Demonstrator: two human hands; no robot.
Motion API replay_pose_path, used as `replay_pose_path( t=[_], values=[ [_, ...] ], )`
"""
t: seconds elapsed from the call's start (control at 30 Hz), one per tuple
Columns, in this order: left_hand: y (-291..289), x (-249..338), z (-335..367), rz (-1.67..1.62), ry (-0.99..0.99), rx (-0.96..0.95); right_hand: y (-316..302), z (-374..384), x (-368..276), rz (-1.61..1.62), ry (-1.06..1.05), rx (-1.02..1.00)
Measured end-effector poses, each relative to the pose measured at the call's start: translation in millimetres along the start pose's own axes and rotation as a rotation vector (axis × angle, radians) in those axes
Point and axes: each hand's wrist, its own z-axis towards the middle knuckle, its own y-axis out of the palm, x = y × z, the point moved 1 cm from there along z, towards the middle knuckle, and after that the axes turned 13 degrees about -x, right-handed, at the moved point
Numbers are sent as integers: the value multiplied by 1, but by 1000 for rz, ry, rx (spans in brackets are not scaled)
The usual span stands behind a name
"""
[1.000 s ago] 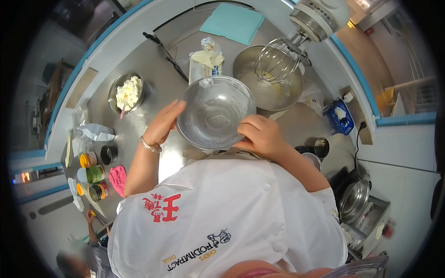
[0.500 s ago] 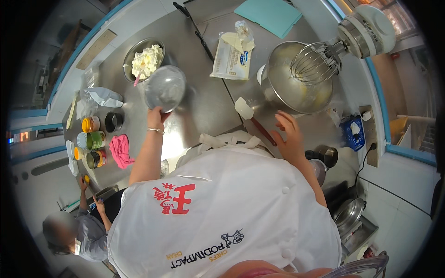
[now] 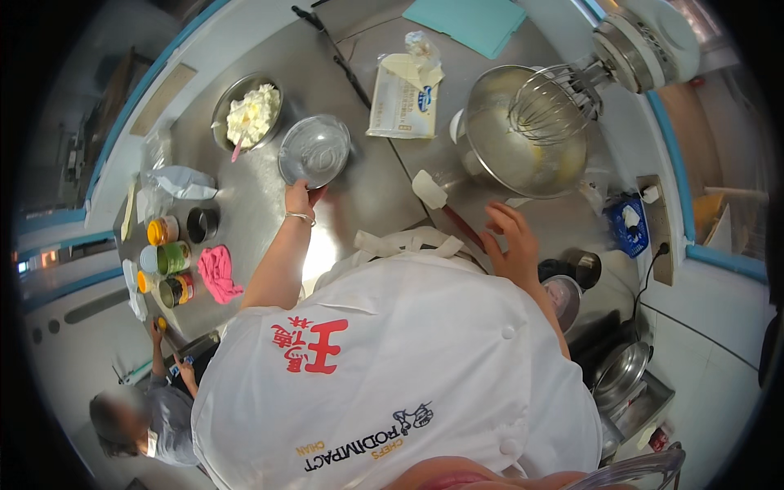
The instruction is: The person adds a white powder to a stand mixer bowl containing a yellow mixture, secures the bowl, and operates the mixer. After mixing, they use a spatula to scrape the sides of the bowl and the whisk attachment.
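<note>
My left hand [image 3: 302,197] grips the near rim of a clear bowl [image 3: 314,152], which looks to have only a thin residue inside. Just left of that bowl stands a metal bowl [image 3: 252,114] heaped with pale yellow butter-like chunks [image 3: 252,115], a pink handle poking out of it. My right hand [image 3: 513,242] hovers by the table's near edge, fingers curved and apart, holding nothing. Beside it lies a spatula [image 3: 430,190] with a white blade and a dark red handle. Beyond the right hand is a large steel mixing bowl [image 3: 490,163] with yellowish smears inside.
A stand mixer [image 3: 641,49] with a wire whisk [image 3: 551,106] overhangs the mixing bowl. An opened white packet [image 3: 403,110] and a turquoise sheet [image 3: 467,23] lie farther back. Several jars [image 3: 173,259] and a pink cloth [image 3: 219,274] sit at left. Another person [image 3: 155,420] stands at lower left.
My left hand has carried the clear bowl to the right, away from the metal bowl of yellow chunks. My right hand has barely moved.
</note>
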Motion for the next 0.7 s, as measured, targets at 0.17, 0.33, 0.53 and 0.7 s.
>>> replay_pose_path(
  t=[0.17,0.33,0.53,0.7],
  values=[
    [-22,-37,46,88,-24,44,-21,4,-7,-81,-48,13],
    [37,2,4,-630,-589,204,-38,-11,3,-109,60,148],
    [236,163,-71,-405,-675,-760,-130,19,36,-419,-67,416],
    [325,203,-59,25,-537,-917,-229,139,11,-541,-140,674]
  ],
)
